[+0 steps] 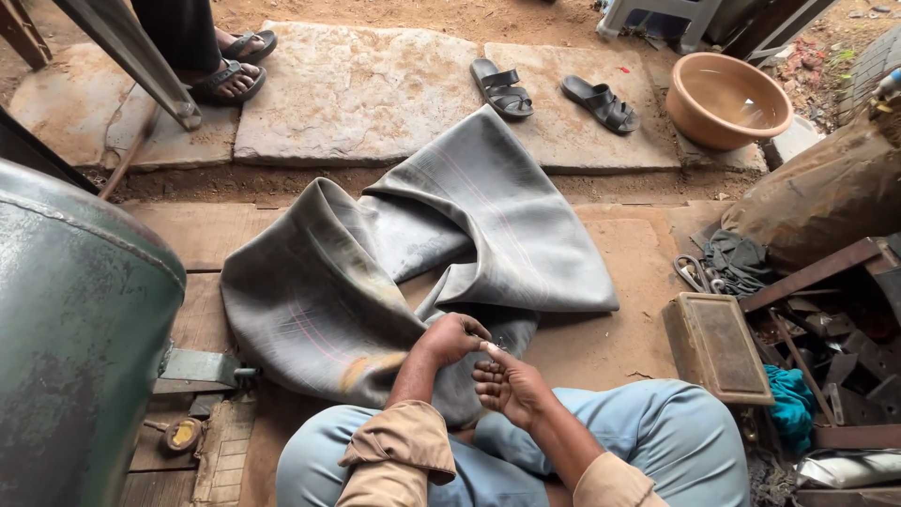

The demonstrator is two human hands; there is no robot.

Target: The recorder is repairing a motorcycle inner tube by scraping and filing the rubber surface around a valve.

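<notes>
A large grey rubber inner tube (413, 253) lies deflated and folded on the wooden floor in front of my crossed legs. My left hand (452, 336) is closed over the tube's near edge, pinching it. My right hand (510, 383) sits just beside it, palm up, with fingers curled and thumb touching the left hand's fingertips. Something small may be between the fingers, but it is too small to tell.
A green metal tank (75, 329) stands at the left. A rusty metal box (718, 345), scissors (693, 272) and scrap tools lie at the right. A tan basin (727, 99) with water, a pair of black sandals (554, 94) and another person's sandalled feet (225, 66) are on the stone slabs beyond.
</notes>
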